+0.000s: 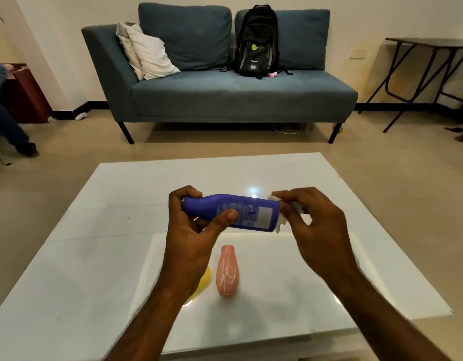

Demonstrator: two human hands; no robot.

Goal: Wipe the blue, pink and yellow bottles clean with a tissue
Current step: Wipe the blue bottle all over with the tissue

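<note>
At the centre of the frame the left hand (191, 230) holds the blue bottle (231, 212) lying sideways above the white table (95, 243), its cap end toward the left of the picture and tucked under the curled fingers, the thumb pressed across the printed label; the grip is closed firmly round the neck end of the bottle; just to the right, the right hand (316, 230) pinches a crumpled white tissue (281, 220) between thumb and fingertips, closed on it, and the tissue is pressed against the flat base of the blue bottle, with a scrap of it hanging below the base; lower in the frame, the pink bottle (227, 270) stands upright on the table between the two forearms; just left of it the yellow bottle (201, 282) is mostly hidden behind the left wrist, so how it lies cannot be told; across the upper part of the frame a blue-grey sofa (225, 95) stands against the wall, with a pale cushion (147, 52) at its left end and a black backpack (256, 41) propped against its back.
</note>
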